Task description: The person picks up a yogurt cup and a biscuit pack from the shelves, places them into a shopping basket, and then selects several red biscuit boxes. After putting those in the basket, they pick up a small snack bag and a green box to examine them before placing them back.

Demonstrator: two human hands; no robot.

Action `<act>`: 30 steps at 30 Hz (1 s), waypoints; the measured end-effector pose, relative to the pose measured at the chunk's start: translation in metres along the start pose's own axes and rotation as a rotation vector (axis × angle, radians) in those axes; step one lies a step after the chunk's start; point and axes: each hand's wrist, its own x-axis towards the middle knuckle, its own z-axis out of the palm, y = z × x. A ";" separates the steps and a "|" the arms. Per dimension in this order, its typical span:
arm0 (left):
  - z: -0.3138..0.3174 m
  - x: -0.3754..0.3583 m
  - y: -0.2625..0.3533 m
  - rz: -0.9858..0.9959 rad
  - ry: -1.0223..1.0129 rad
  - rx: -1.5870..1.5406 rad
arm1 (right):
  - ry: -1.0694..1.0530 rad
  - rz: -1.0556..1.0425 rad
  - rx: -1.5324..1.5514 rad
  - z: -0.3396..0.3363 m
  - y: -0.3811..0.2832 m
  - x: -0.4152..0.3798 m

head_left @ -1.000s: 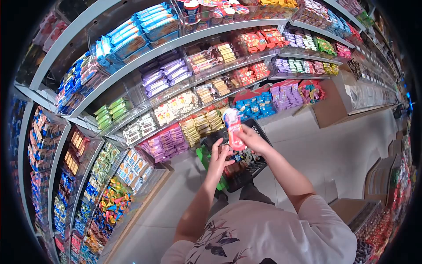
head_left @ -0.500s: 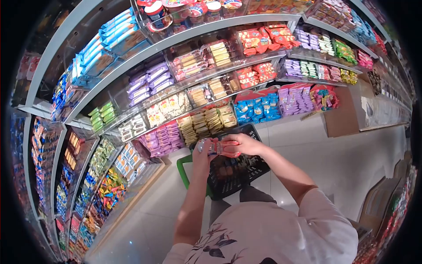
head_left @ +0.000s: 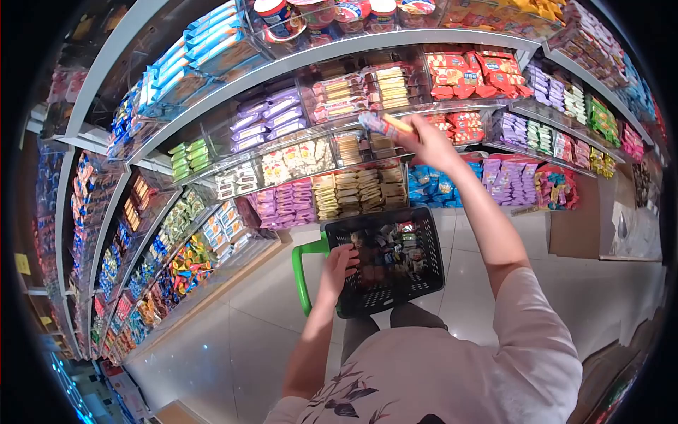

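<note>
My right hand [head_left: 434, 147] is raised in front of the middle shelves, its fingers closed on a snack packet [head_left: 385, 127]. The packet is blurred, with red, pale blue and yellow on it. Behind it lie bins of yellow-and-pink wrapped snacks [head_left: 339, 95]. My left hand [head_left: 340, 266] hovers over the left side of a black shopping basket [head_left: 381, 304], fingers apart and holding nothing. The basket has a green handle [head_left: 300, 279] and stands on the floor before my legs. Several small wrapped items [head_left: 406, 244] lie inside it.
Shelves curve round the front and left, with red bags [head_left: 470, 74], purple packs [head_left: 268, 120] and blue packs [head_left: 432, 185] in clear bins. Tubs [head_left: 353, 10] stand on the top shelf. A brown cardboard piece [head_left: 583, 219] stands at right, by the pale tiled floor [head_left: 487, 283].
My right hand has moved up and forward with the packet, away from my left hand. The left hand has let go and lowered slightly over the basket. The view has shifted a little.
</note>
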 end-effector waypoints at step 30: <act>-0.022 -0.042 -0.056 -0.134 0.042 -0.145 | 0.078 0.052 -0.709 -0.003 0.102 0.242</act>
